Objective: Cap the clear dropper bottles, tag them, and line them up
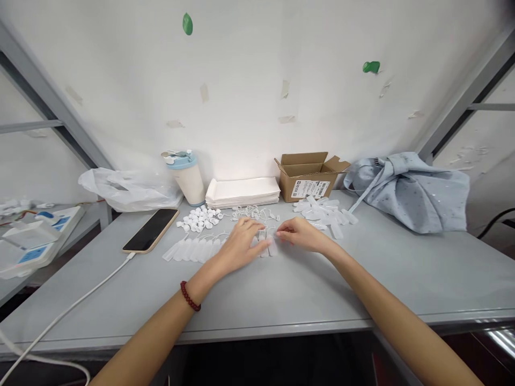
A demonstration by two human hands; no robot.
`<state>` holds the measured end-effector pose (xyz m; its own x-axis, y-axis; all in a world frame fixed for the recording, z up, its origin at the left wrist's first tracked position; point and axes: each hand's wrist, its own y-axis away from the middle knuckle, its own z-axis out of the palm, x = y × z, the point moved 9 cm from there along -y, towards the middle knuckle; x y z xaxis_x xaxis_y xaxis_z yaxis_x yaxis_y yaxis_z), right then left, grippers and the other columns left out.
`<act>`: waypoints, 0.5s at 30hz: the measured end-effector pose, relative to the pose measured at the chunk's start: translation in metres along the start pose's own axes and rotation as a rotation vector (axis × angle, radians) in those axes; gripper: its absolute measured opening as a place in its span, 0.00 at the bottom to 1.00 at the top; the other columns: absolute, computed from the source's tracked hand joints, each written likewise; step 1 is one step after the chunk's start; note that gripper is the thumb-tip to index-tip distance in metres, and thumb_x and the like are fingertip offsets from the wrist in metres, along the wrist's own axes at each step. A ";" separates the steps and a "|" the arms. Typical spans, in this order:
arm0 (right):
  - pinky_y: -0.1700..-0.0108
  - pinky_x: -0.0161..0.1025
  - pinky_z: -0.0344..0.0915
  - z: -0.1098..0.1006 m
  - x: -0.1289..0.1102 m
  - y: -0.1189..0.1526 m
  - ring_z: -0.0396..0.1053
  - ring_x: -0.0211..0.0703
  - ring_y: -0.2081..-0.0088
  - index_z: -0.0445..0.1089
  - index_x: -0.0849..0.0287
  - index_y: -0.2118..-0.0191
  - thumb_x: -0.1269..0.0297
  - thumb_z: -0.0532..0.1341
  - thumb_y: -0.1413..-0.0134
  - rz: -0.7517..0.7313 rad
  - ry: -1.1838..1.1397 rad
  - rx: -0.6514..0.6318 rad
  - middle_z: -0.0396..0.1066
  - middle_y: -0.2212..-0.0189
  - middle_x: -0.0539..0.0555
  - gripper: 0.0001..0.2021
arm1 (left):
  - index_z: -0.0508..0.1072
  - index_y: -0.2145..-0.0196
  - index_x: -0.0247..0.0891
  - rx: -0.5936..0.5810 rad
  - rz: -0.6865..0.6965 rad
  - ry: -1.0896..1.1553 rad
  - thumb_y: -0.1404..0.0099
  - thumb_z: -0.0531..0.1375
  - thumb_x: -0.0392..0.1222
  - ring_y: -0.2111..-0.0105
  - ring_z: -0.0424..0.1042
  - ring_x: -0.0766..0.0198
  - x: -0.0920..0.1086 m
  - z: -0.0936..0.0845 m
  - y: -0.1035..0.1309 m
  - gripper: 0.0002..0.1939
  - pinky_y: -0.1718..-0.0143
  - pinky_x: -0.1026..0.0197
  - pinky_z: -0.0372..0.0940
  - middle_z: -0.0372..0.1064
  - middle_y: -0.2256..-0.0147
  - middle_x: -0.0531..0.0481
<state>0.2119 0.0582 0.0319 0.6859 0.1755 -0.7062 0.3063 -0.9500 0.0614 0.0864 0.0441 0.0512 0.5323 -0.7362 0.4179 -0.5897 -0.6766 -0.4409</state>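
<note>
A row of small translucent plastic tubes [197,250] with thin white cords at their tops lies in front of me. My left hand [241,241] rests over the right part of this row, fingers apart, its thumb by the tube at the right end [272,246]. The hand hides several tubes beneath it. Just right of that end tube, my right hand [300,234] has its fingers curled with thumb and index fingertips together; whatever is between them is too small to tell. Behind the hands are a heap of white caps [200,219] and a tangle of white cords [251,213].
Loose translucent tubes [324,213] lie before an open cardboard box [308,179]. White stacked sheets [243,193], a tumbler [185,179] and a plastic bag [131,190] stand at the back. A phone [152,230] with a cable lies left, a grey-blue cloth bag [418,193] right.
</note>
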 end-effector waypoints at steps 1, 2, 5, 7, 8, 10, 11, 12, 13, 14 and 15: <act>0.71 0.36 0.59 -0.008 0.002 0.000 0.66 0.40 0.75 0.72 0.63 0.71 0.64 0.54 0.47 0.001 0.037 0.037 0.73 0.75 0.54 0.11 | 0.70 0.56 0.36 0.038 -0.030 -0.011 0.35 0.55 0.45 0.53 0.62 0.53 -0.009 -0.005 -0.001 0.14 0.52 0.49 0.62 0.70 0.57 0.44; 0.70 0.36 0.60 -0.016 0.006 0.000 0.67 0.41 0.73 0.72 0.63 0.69 0.65 0.54 0.47 0.011 0.083 0.085 0.74 0.73 0.55 0.11 | 0.71 0.57 0.36 0.082 -0.064 -0.031 0.35 0.53 0.42 0.53 0.63 0.53 -0.019 -0.011 -0.002 0.12 0.52 0.48 0.62 0.71 0.57 0.44; 0.67 0.38 0.59 -0.050 0.024 0.003 0.70 0.48 0.65 0.72 0.63 0.64 0.69 0.55 0.47 0.113 0.285 0.279 0.75 0.65 0.60 0.10 | 0.72 0.61 0.36 0.199 -0.141 -0.115 0.38 0.50 0.35 0.55 0.64 0.53 -0.051 -0.030 -0.002 0.12 0.53 0.48 0.63 0.72 0.60 0.44; 0.68 0.38 0.58 -0.065 0.035 0.006 0.70 0.50 0.63 0.72 0.63 0.61 0.72 0.55 0.48 0.187 0.393 0.333 0.74 0.63 0.62 0.11 | 0.73 0.64 0.35 0.213 -0.155 -0.174 0.41 0.49 0.31 0.56 0.65 0.53 -0.069 -0.035 -0.002 0.14 0.53 0.48 0.63 0.73 0.61 0.44; 0.69 0.38 0.57 -0.071 0.039 0.007 0.70 0.50 0.63 0.72 0.62 0.61 0.73 0.55 0.49 0.216 0.432 0.340 0.74 0.62 0.61 0.11 | 0.74 0.65 0.35 0.209 -0.161 -0.197 0.42 0.49 0.30 0.56 0.65 0.53 -0.075 -0.037 -0.002 0.15 0.53 0.48 0.63 0.73 0.62 0.44; 0.70 0.37 0.56 -0.079 0.045 0.009 0.70 0.49 0.62 0.73 0.61 0.61 0.75 0.56 0.50 0.256 0.481 0.336 0.74 0.62 0.59 0.12 | 0.75 0.67 0.35 0.172 -0.172 -0.239 0.43 0.48 0.29 0.57 0.65 0.53 -0.084 -0.036 -0.001 0.16 0.53 0.48 0.63 0.72 0.63 0.44; 0.70 0.37 0.56 -0.082 0.048 0.010 0.70 0.48 0.62 0.73 0.60 0.61 0.75 0.56 0.51 0.270 0.494 0.332 0.74 0.62 0.58 0.12 | 0.75 0.67 0.35 0.150 -0.181 -0.260 0.43 0.48 0.29 0.57 0.64 0.53 -0.086 -0.034 -0.001 0.16 0.53 0.49 0.63 0.72 0.64 0.44; 0.70 0.36 0.56 -0.084 0.050 0.011 0.70 0.47 0.62 0.73 0.59 0.62 0.75 0.57 0.51 0.282 0.502 0.328 0.74 0.62 0.57 0.12 | 0.76 0.66 0.34 0.127 -0.192 -0.284 0.42 0.48 0.30 0.57 0.64 0.53 -0.088 -0.033 -0.001 0.17 0.53 0.49 0.63 0.71 0.63 0.44; 0.70 0.36 0.56 -0.086 0.051 0.011 0.70 0.46 0.63 0.73 0.59 0.63 0.74 0.57 0.51 0.291 0.506 0.325 0.74 0.61 0.56 0.11 | 0.76 0.64 0.34 0.106 -0.205 -0.309 0.41 0.48 0.30 0.57 0.63 0.53 -0.088 -0.031 -0.001 0.17 0.53 0.50 0.62 0.71 0.63 0.43; 0.71 0.35 0.56 -0.086 0.053 0.012 0.70 0.45 0.63 0.73 0.59 0.63 0.74 0.58 0.52 0.299 0.508 0.322 0.74 0.61 0.55 0.11 | 0.76 0.63 0.34 0.087 -0.220 -0.333 0.41 0.49 0.31 0.57 0.63 0.52 -0.088 -0.030 -0.001 0.16 0.53 0.50 0.62 0.70 0.63 0.43; 0.71 0.35 0.56 -0.087 0.054 0.012 0.70 0.45 0.63 0.74 0.58 0.64 0.74 0.58 0.52 0.305 0.511 0.318 0.74 0.61 0.54 0.10 | 0.76 0.61 0.34 0.070 -0.234 -0.353 0.40 0.50 0.32 0.56 0.62 0.51 -0.088 -0.029 -0.002 0.16 0.53 0.50 0.62 0.69 0.63 0.42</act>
<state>0.3097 0.0790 0.0554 0.9609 -0.0866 -0.2631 -0.1060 -0.9925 -0.0604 0.0231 0.1105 0.0386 0.8293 -0.5133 0.2209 -0.3920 -0.8161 -0.4248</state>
